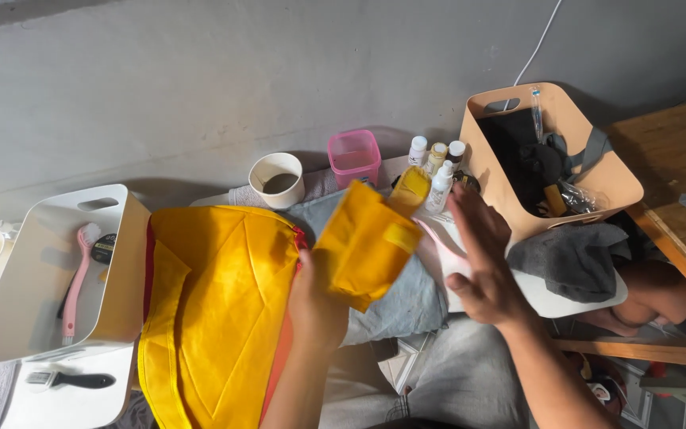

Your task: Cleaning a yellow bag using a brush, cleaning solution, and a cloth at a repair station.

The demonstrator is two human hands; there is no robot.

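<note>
My left hand (pixel 315 298) grips a small folded yellow cloth pouch (pixel 365 242) from below and holds it up over a grey towel (pixel 406 298). My right hand (pixel 482 258) is flat with fingers spread, just right of the pouch, above a pale pink shoe-shaped item (pixel 446 254). A large yellow cloth bag (pixel 216 310) lies to the left of my left hand.
A white bin (pixel 113 199) at left holds a pink brush (pixel 77 278). A white cup (pixel 276 179), a pink tub (pixel 354 156) and small bottles (pixel 437 163) stand by the wall. A tan basket (pixel 621 187) with dark items sits right, above a grey cloth (pixel 573 258).
</note>
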